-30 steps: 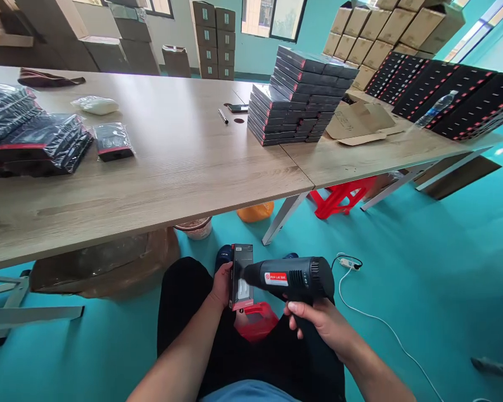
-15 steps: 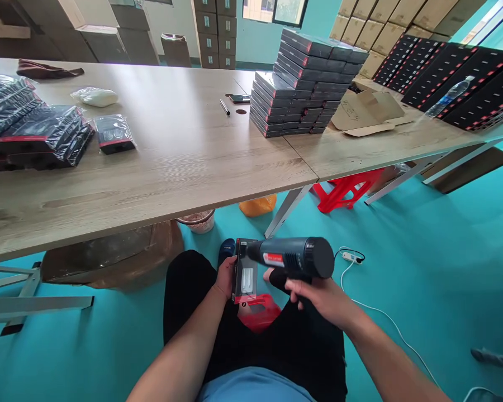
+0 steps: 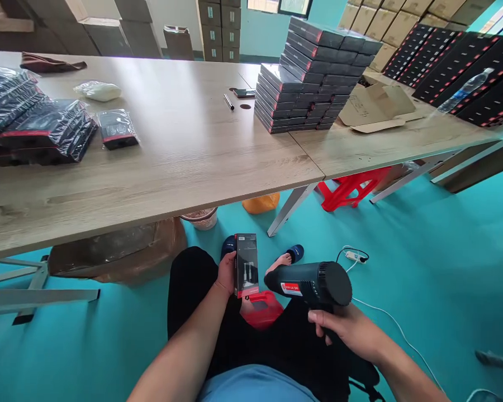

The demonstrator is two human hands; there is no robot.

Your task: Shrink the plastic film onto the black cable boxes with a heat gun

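In the head view my left hand grips the left side of a slim black box with a red lower edge, held upright above my lap. My right hand is wrapped round the handle of a dark heat gun with a red label. The gun's nozzle points left toward the box, with a gap between them. Below the box a red plastic object shows between my legs.
On the wooden table stand stacked black boxes, film-wrapped boxes and flattened cardboard. The table's front edge lies ahead of my knees. A power strip with a white cable is on the floor at right.
The heat gun in my right hand has moved right and slightly down, away from the box. The box has turned slightly, and its front is now uncovered.
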